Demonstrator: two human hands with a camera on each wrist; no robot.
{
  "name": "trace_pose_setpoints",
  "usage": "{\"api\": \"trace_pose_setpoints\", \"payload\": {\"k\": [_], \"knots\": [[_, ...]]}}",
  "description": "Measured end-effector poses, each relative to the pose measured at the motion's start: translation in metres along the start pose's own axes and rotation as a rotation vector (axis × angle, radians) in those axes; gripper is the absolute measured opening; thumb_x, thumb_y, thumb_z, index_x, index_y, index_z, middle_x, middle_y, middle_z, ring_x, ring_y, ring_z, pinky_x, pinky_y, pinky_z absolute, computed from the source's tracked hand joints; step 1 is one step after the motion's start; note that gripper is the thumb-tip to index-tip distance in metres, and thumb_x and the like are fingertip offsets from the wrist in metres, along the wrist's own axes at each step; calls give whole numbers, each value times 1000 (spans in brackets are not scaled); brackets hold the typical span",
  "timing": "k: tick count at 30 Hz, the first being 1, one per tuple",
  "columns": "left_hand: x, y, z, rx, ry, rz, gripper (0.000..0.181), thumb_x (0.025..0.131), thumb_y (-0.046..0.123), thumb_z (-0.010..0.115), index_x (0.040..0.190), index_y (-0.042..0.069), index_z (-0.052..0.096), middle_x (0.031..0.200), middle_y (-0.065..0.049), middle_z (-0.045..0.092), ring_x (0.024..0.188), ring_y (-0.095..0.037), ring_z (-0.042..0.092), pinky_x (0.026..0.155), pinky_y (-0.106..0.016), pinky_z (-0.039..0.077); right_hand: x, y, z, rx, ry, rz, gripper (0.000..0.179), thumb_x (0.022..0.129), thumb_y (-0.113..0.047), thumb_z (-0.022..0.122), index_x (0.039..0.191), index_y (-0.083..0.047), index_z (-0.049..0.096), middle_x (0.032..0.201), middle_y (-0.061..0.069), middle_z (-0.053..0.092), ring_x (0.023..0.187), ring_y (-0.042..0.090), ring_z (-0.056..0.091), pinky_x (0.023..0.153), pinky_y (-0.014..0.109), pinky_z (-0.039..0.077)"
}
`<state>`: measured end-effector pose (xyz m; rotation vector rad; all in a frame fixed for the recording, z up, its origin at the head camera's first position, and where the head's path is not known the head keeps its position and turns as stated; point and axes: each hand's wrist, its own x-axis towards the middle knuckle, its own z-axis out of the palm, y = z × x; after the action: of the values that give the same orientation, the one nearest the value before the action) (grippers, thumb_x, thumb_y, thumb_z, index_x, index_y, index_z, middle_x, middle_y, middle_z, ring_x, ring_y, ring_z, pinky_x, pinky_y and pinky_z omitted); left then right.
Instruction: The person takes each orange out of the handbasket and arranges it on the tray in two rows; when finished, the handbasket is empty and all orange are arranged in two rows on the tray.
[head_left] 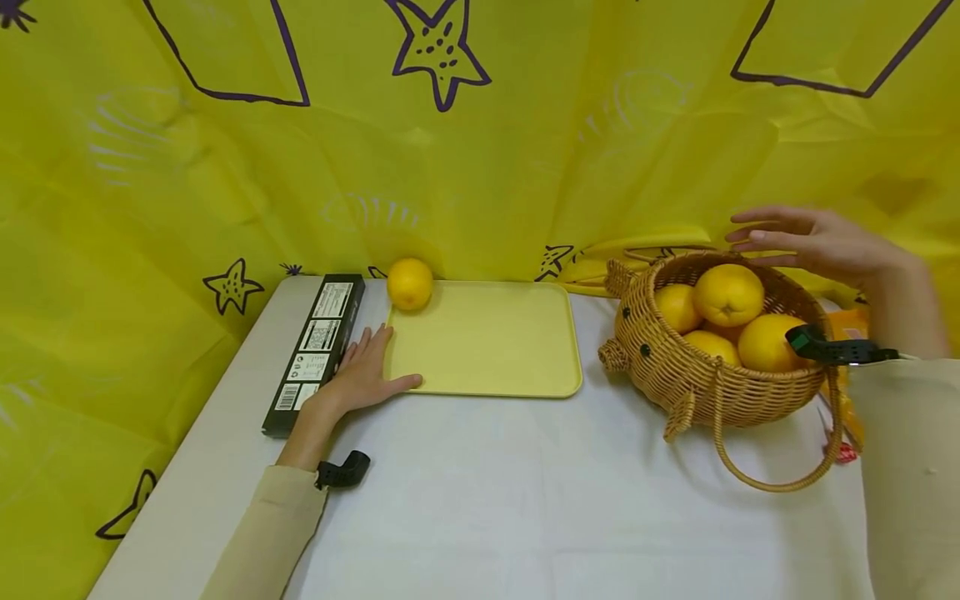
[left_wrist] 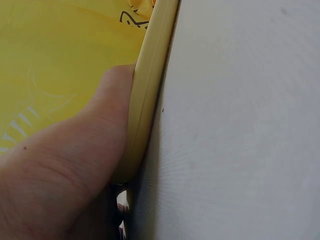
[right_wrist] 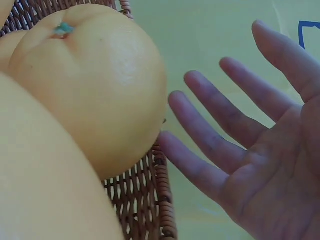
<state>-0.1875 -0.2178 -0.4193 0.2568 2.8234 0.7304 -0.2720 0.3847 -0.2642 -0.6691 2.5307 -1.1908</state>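
My left hand (head_left: 363, 375) lies at the left edge of a pale yellow tray (head_left: 487, 342), fingers extended. Its thumb rests on the rim at the near left corner; the left wrist view shows the thumb against the tray's side (left_wrist: 145, 100). An orange (head_left: 410, 284) sits at the tray's far left corner. Above the far right rim of a pig-shaped wicker basket (head_left: 675, 375) my right hand (head_left: 825, 242) hovers with spread fingers, holding nothing. Several oranges (head_left: 729, 295) fill the basket. In the right wrist view one orange (right_wrist: 95, 90) with a green stem mark lies close to the fingertips.
A long dark box (head_left: 315, 354) with white labels lies left of the tray, by the left hand. The basket's handle (head_left: 776, 487) hangs down onto the white table (head_left: 525, 500). Partly hidden right of the basket are an orange packet (head_left: 851, 321) and a small red item (head_left: 846, 452).
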Motion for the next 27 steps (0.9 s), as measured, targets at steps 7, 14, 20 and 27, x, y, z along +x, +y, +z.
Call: {"api": "trace_pose_setpoints", "payload": {"k": [7, 14, 20, 27], "knots": [[0, 0, 1, 4, -11, -1, 106, 84, 62, 60, 155, 2, 8, 163, -21, 4, 151, -40, -5, 120, -61, 0, 1, -1, 5, -37, -97, 49, 50, 105, -10, 35, 154, -10, 24, 130, -27, 55, 115, -13, 53, 84, 13, 50], [-1, 2, -2, 10, -13, -12, 106, 84, 60, 61, 155, 2, 9, 163, -21, 4, 151, -40, -5, 121, -60, -1, 6, -6, 16, -178, -179, 131, 49, 105, -21, 40, 152, -23, 30, 139, -19, 51, 116, -19, 45, 86, 14, 46], [-1, 3, -2, -2, -14, -8, 106, 84, 60, 62, 155, 2, 8, 163, -21, 4, 151, -40, -5, 121, -58, -2, 8, -8, 23, -224, -235, 110, 50, 101, -18, 49, 150, -22, 37, 148, -6, 43, 119, -24, 34, 87, 7, 38], [0, 2, -1, 18, -12, -9, 105, 85, 61, 60, 155, 2, 9, 163, -21, 4, 151, -40, -5, 121, -59, -1, 12, -6, 27, -250, -231, 175, 49, 99, -22, 54, 146, -15, 43, 153, 12, 36, 138, 12, 34, 101, 39, 42]]}}
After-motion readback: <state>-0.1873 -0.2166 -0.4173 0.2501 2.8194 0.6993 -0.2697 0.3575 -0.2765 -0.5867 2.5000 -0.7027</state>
